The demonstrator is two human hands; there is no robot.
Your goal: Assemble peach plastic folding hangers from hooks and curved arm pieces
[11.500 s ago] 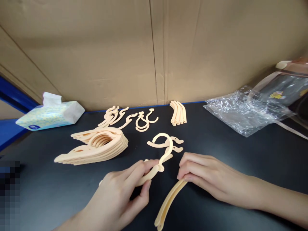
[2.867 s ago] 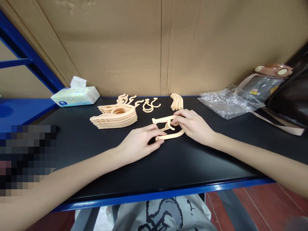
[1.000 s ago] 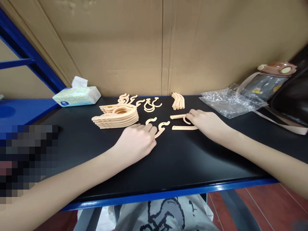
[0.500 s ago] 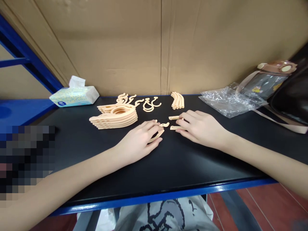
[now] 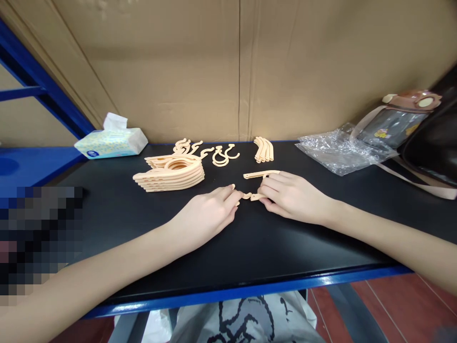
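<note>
Palm down, my left hand [image 5: 210, 212] is closed at the middle of the black tabletop, its fingers pinching a cream plastic hanger hook [image 5: 246, 196]. Only the curved end of that hook shows; the rest is under my fingers. Facing it, my right hand [image 5: 294, 196] grips a cream hanger arm [image 5: 254, 197], whose end sticks out close to the hook's tip. Whether the two ends touch, I cannot tell. A second hanger arm [image 5: 257, 174] lies just beyond my right fingers, partly covered by them.
Behind my left hand lies a stack of cream hanger pieces [image 5: 169, 180], with loose hooks [image 5: 221, 162] beside it. Several curved arms [image 5: 264, 150] sit at the back. A tissue pack [image 5: 111, 143] is left; clear plastic wrap [image 5: 342, 150] and a bottle [image 5: 396, 125] are right.
My left fingers have closed over the hook, and the piece under that hand is now hidden. My right hand has drawn one arm nearer; the other arm now sits beyond its fingers.
</note>
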